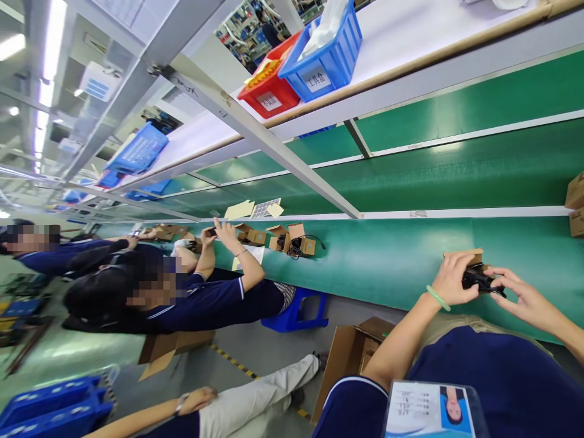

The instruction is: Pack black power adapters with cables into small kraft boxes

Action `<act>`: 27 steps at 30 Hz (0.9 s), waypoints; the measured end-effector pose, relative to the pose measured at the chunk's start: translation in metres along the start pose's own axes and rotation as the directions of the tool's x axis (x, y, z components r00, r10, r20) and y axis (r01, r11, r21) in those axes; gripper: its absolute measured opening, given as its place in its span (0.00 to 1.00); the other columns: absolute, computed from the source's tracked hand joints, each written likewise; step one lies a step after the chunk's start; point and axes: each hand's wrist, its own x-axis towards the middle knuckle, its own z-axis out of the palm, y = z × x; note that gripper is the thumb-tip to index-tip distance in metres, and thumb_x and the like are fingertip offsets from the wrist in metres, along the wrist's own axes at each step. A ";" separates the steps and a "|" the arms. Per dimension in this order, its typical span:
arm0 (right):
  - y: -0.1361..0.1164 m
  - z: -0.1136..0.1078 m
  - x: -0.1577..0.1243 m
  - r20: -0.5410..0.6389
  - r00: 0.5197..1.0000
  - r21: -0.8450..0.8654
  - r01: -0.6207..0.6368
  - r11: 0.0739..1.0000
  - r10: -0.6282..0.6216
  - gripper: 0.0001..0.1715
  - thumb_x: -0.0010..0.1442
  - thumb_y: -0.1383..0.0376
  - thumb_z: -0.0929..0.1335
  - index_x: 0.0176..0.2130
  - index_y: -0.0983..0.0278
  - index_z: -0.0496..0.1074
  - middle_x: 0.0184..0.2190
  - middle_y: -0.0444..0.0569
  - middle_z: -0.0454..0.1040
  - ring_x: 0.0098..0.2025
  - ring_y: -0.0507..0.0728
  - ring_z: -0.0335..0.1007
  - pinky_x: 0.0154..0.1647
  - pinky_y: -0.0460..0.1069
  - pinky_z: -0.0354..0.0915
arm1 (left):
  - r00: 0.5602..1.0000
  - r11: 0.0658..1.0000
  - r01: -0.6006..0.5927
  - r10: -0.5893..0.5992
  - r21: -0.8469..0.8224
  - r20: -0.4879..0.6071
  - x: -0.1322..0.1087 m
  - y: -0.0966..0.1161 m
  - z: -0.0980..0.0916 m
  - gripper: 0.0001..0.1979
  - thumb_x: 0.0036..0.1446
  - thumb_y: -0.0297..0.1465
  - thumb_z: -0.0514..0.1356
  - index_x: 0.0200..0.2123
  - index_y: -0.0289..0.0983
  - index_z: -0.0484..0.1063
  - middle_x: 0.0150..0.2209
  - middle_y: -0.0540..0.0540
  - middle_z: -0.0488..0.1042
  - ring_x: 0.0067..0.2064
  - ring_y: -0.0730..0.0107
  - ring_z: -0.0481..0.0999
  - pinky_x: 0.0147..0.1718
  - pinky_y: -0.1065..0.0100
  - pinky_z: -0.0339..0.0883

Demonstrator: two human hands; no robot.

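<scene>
At the near edge of the green bench, my left hand [451, 281], with a pale green bangle at the wrist, is closed around the side of a small open cardboard box [477, 257]. Its thumb lies along a bundled black cable [478, 280] at the box opening. From the other side, my right hand [520, 295] has its thumb and fingers bent around the end of that cable. How much of the cable sits inside the box is hidden by my fingers.
Left along the green bench [387, 261] stand open small boxes [308, 246] with black cables. Beyond, a co-worker [196, 298] holds up a small dark object. A large carton [340, 359] stands beside me; bins [331, 61] sit on the shelf above. Cartons [575, 201] stand far right.
</scene>
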 end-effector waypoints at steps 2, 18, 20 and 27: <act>-0.007 0.001 0.004 0.025 0.999 -0.012 0.029 0.999 -0.029 0.18 0.60 0.50 0.61 0.35 0.60 0.69 0.55 0.55 0.63 0.58 0.61 0.57 0.62 0.57 0.52 | 0.968 0.995 -0.088 0.096 -0.044 0.231 0.008 0.002 -0.004 0.41 0.48 0.32 0.62 0.64 0.39 0.50 0.62 0.40 0.59 0.62 0.55 0.59 0.61 0.57 0.53; 0.050 0.046 0.025 -0.032 0.886 0.544 -0.373 0.751 0.463 0.46 0.45 0.40 0.69 0.55 0.60 0.60 0.49 0.57 0.72 0.49 0.64 0.70 0.49 0.58 0.68 | 0.868 0.274 0.396 -0.425 -0.877 0.259 0.004 -0.060 0.059 0.21 0.41 0.45 0.66 0.29 0.34 0.65 0.27 0.49 0.70 0.20 0.81 0.62 0.23 0.72 0.55; 0.051 0.051 0.027 0.047 0.882 0.576 -0.407 0.709 0.469 0.44 0.46 0.41 0.70 0.54 0.60 0.62 0.46 0.55 0.74 0.48 0.64 0.71 0.46 0.58 0.69 | 0.866 0.281 0.419 -0.409 -0.863 0.287 0.002 -0.059 0.055 0.19 0.40 0.42 0.66 0.29 0.34 0.67 0.26 0.50 0.70 0.21 0.80 0.62 0.23 0.72 0.54; 0.046 0.048 0.029 0.031 0.939 0.610 -0.289 0.737 0.342 0.30 0.46 0.45 0.72 0.42 0.63 0.72 0.41 0.51 0.75 0.46 0.61 0.68 0.53 0.56 0.63 | 0.873 0.618 0.364 -0.486 -0.697 0.025 -0.001 -0.052 0.048 0.09 0.47 0.35 0.60 0.23 0.35 0.73 0.37 0.46 0.73 0.41 0.68 0.68 0.45 0.67 0.60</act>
